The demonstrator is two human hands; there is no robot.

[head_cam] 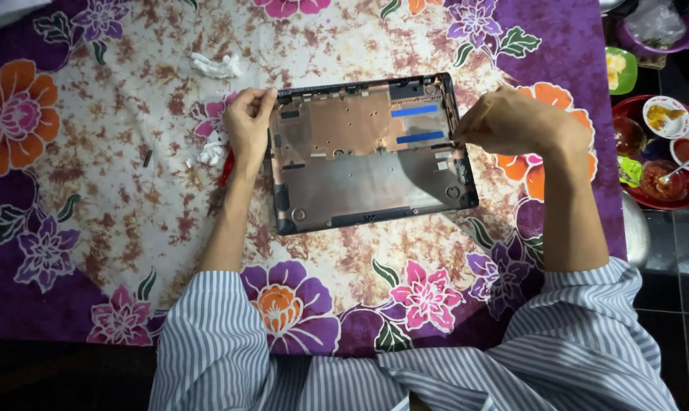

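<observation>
head cam, looking straight down. laptop bottom case (367,156) lies inside-up on a floral cloth (131,228), approx centre of view, long edge toward the person. inner face copper/grey w/ two blue tape strips (417,123) near the far right corner.

left hand (247,125) at the case's far left corner: fingers curled, thumb + fingertips pinched on the rim there. right hand (516,122) at the far right edge: fingers bent in over the side wall, closed on the rim; fingertips partly hidden by the hand itself, so exact contact pts unclear. both forearms bare, striped sleeves (207,342) pushed up.

white crumpled tissue bits: one (215,66) beyond the left hand, one (211,152) just beside the left wrist. small dark part (146,158) on cloth, well left of case. red tray w/ sauce bowls (664,148) off the cloth at right.
</observation>
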